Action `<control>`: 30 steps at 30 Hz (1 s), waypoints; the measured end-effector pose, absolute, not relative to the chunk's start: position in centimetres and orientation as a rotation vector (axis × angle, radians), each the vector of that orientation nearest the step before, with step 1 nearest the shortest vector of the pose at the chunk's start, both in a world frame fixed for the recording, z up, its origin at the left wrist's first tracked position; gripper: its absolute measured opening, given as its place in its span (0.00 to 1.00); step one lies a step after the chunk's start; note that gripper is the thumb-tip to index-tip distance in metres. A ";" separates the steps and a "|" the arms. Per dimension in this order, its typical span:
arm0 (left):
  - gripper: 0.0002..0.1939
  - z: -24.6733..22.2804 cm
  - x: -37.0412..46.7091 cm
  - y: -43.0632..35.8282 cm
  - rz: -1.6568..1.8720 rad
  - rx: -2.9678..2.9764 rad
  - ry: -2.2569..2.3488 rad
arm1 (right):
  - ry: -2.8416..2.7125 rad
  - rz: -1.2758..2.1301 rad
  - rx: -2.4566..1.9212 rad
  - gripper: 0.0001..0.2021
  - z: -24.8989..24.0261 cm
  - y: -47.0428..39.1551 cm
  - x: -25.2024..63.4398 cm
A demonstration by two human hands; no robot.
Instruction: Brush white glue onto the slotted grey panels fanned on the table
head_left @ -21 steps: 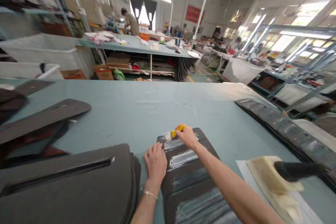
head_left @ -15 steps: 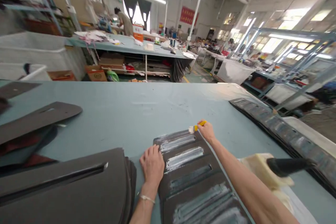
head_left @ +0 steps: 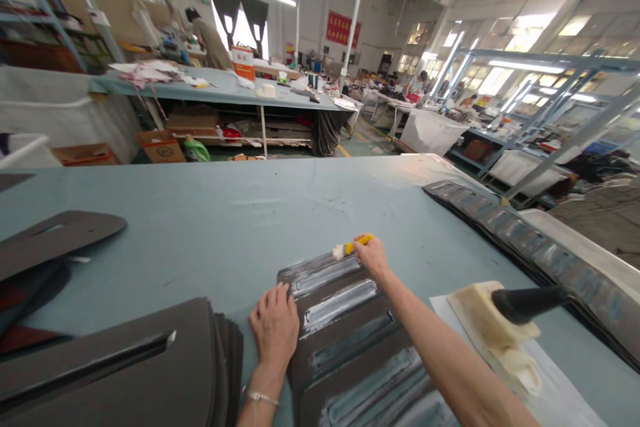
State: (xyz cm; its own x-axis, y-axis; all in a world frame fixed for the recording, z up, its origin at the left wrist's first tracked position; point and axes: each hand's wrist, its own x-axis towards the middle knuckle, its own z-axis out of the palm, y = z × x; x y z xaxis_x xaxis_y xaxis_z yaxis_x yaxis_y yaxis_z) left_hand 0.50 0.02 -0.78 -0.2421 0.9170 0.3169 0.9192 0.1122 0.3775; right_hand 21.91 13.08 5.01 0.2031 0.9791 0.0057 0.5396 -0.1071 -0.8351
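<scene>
A dark slotted panel point(head_left: 350, 340) lies on the blue-green table, with wet, whitish streaks around its slots. My left hand point(head_left: 275, 323) rests flat over its left edge, fingers extended, holding nothing. Closed around the yellow handle of a brush point(head_left: 350, 249), my right hand point(head_left: 371, 255) is at the panel's far edge. The brush's pale bristles point left and touch the panel or hover just over it; which one I cannot tell.
Dark slotted pieces are stacked at the near left point(head_left: 115, 367). Along the right lies a long streaked stack point(head_left: 540, 247). A cream container point(head_left: 480, 313) with a black cylindrical object stands on white paper right of my forearm. People are farther back.
The brush and my right hand have moved left along the panel's far edge. My left hand stays on the left edge. The whole view has shifted slightly.
</scene>
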 end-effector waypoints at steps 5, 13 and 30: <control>0.16 -0.9 0.4 0.0 -0.834 -1.915 -2.341 | -1.466 0.660 -1.870 0.13 6.8 14.3 26.3; 0.16 -0.9 0.3 -0.3 -0.825 -1.921 -2.348 | -1.678 0.685 -1.527 0.10 6.9 11.2 18.1; 0.18 -1.2 -0.2 -0.1 -1.027 -1.963 -2.367 | -1.450 0.506 -1.829 0.12 7.0 11.0 24.4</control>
State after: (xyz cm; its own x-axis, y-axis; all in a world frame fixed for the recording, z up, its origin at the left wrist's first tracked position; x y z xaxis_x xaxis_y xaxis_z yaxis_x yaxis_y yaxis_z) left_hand -0.22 -0.14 -1.19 -0.2637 0.9135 0.3097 0.8503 0.0686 0.5218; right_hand 24.35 11.04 6.99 0.2850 0.9490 0.1346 0.6593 -0.0922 -0.7462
